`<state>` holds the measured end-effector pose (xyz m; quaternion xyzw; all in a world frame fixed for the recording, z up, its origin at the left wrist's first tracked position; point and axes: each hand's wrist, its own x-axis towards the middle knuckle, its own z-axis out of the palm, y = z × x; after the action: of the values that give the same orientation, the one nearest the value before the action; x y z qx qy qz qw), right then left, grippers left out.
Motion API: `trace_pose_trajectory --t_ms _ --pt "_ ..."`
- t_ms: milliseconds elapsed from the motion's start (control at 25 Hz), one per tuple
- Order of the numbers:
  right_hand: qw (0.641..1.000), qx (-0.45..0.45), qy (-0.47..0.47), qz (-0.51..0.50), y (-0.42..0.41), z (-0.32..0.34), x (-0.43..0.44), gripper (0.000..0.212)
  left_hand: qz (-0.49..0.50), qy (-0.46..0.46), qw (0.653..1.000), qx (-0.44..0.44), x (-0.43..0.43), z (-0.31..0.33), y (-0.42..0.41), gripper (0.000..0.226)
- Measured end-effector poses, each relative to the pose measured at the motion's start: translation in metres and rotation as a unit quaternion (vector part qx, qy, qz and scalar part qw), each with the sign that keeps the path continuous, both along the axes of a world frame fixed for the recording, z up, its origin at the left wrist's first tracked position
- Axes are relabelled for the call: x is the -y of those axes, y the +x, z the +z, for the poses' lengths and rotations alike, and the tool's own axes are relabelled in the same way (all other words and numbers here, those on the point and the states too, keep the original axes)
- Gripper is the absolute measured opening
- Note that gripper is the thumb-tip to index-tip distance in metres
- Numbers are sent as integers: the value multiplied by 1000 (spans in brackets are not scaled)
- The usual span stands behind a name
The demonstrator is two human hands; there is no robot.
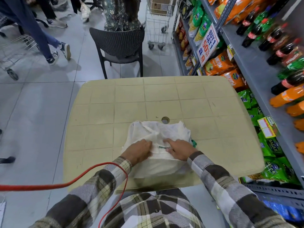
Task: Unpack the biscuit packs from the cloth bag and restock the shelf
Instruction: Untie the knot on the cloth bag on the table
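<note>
A white cloth bag [158, 137] with green print lies on the near middle of a beige plastic table [128, 99]. My left hand [139, 151] clutches the cloth on the bag's left side. My right hand [178, 150] presses and pinches the cloth on its right side, fingers pointing left. A small green bit [194, 143] pokes out at the bag's right edge. The bag's contents are hidden; no biscuit packs show. The shelf [256, 79] stands along the right.
The shelf holds orange and green snack bags [269, 150] and soda bottles [279, 51]. A black chair [120, 45] stands beyond the table, a wire trolley [156, 22] behind it. People walk at the upper left. A red cable [65, 184] crosses my left sleeve.
</note>
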<state>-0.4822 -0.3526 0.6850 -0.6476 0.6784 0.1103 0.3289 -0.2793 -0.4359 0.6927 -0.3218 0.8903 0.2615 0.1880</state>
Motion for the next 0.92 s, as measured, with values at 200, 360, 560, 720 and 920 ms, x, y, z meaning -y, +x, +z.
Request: trace_pose_trajectory --t_ms 200,360,560,720,920 --pt "997 46 -24 65 -31 24 23 65 36 -20 998 42 10 23 -16 75" --pt "976 117 -32 181 -37 35 14 18 -156 74 984 -43 5 37 -26 37" --pt "983 -32 96 154 -43 17 19 59 -105 108 979 140 2 23 -38 38" --pt "997 -61 5 56 -47 14 29 112 67 68 981 170 25 18 -36 53" --pt "999 -47 -25 -6 -44 1 56 135 53 -159 981 99 60 23 -20 101"
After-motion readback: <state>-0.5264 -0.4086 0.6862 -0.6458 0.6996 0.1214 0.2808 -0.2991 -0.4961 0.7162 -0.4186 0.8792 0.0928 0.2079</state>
